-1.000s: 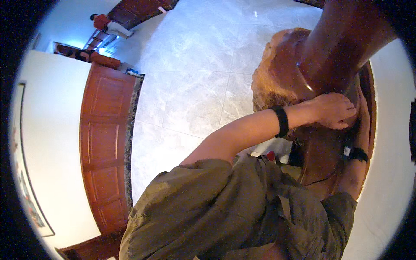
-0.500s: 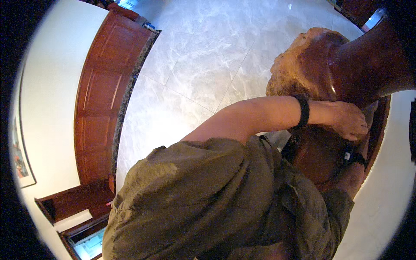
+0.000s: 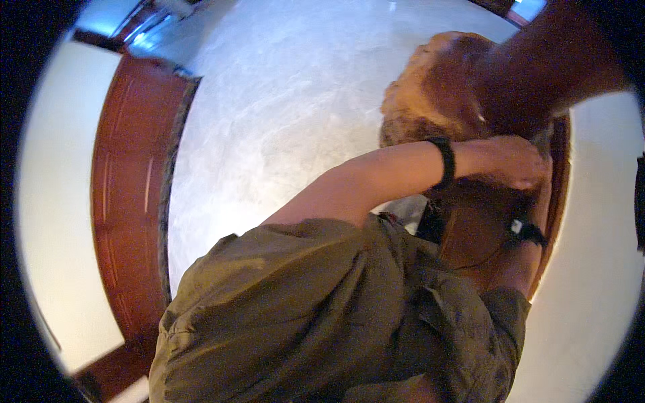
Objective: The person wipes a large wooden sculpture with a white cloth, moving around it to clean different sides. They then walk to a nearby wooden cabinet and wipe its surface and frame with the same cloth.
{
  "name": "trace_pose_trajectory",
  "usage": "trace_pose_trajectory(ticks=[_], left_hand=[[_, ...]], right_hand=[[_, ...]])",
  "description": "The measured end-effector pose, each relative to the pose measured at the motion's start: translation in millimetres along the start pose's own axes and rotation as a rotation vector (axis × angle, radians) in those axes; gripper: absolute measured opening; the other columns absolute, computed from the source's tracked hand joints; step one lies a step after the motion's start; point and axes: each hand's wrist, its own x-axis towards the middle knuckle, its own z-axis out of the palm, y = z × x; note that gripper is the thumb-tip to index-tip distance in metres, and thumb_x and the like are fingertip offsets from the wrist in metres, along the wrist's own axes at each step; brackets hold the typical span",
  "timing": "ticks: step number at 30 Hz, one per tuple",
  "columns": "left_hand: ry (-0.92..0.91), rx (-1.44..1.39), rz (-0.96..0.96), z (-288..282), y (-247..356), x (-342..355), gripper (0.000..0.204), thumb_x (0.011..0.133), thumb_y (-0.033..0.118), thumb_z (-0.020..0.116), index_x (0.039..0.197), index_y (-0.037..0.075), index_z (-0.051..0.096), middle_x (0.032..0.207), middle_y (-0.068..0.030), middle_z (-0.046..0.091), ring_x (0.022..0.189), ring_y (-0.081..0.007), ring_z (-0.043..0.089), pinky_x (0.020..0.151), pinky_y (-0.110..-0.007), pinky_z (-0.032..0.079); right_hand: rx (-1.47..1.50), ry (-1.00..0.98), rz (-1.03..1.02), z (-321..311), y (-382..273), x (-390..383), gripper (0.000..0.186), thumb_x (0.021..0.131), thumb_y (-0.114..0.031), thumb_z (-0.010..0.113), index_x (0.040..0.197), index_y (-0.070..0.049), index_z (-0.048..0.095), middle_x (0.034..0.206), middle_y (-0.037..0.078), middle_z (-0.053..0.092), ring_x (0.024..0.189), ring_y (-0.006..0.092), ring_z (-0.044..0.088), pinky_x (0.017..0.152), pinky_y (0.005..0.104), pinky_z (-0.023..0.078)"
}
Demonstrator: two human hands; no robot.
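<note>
My left hand [image 3: 516, 161], with a black band on its wrist, reaches across to the right. Its fingers are curled in, blurred by motion, and what they hold, if anything, is hidden. Just above it stands a large glossy brown wood-like piece [image 3: 544, 74], with a rough, tan, bark-like edge [image 3: 410, 87]. My right hand [image 3: 545, 191] comes up from below, beside the wall, with a dark strap and a small pale piece at its wrist. Its fingers are lost behind my left hand. A small greyish patch beside the hands is too blurred to name.
Under my arms is a reddish-brown wooden surface [image 3: 470, 232] with a thin dark cord. A pale wall [image 3: 591, 221] runs along the right. Pale marble-like floor [image 3: 282, 121] spreads ahead, and a dark red wood-panelled face [image 3: 131, 181] stands at the left.
The whole view has shifted, so the hands and the brown piece sit further left and slightly higher. Both hands stay close together below that piece; the picture is more blurred.
</note>
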Motion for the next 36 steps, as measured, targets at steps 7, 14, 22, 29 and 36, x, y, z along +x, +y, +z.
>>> trace_pose_trajectory(ticks=[7,14,22,29,36], left_hand=[[0.056,-0.021,0.079,8,-46,22,0.031,0.083,0.032,0.058,0.1,0.006,0.057,0.097,-0.0163,0.061,0.093,-0.0364,0.058,0.081,-0.047,0.048],[0.124,0.015,0.01,61,-76,57,0.037,0.082,0.033,0.059,0.103,0.003,0.054,0.098,-0.0173,0.06,0.094,-0.0369,0.058,0.081,-0.046,0.048],[0.148,0.006,-0.04,56,-84,86,0.03,0.083,0.027,0.058,0.1,0.002,0.054,0.09,-0.0192,0.06,0.085,-0.0388,0.059,0.072,-0.048,0.048],[0.417,0.129,-0.112,27,-63,27,0.022,0.082,0.029,0.058,0.097,0.015,0.065,0.083,-0.0117,0.066,0.071,-0.0308,0.064,0.063,-0.042,0.052],[0.813,0.394,-0.419,-19,-117,-21,0.031,0.082,0.027,0.061,0.103,0.003,0.06,0.107,-0.0159,0.061,0.106,-0.0368,0.053,0.092,-0.046,0.042]], right_hand=[[0.023,0.153,-0.205,-2,-37,67,0.063,0.091,-0.053,0.049,0.122,0.002,0.052,0.111,0.013,0.059,0.098,0.0245,0.056,0.089,0.0347,0.045],[-0.358,0.126,-0.419,-34,-42,84,0.047,0.092,-0.038,0.051,0.114,0.002,0.062,0.105,0.009,0.064,0.093,0.0177,0.057,0.084,0.0305,0.044],[-0.561,0.299,-0.898,-14,-41,106,0.043,0.093,-0.037,0.042,0.094,0.001,0.06,0.094,0.021,0.062,0.094,0.0353,0.058,0.081,0.0401,0.041],[-1.389,0.611,-1.004,-6,-13,86,0.027,0.09,-0.029,0.043,0.102,-0.008,0.055,0.107,0.018,0.055,0.1,0.0397,0.053,0.082,0.0504,0.046],[-1.234,0.823,-0.629,-61,-5,122,0.048,0.092,-0.042,0.031,0.115,-0.008,0.056,0.114,0.023,0.058,0.101,0.045,0.057,0.087,0.0519,0.046]])
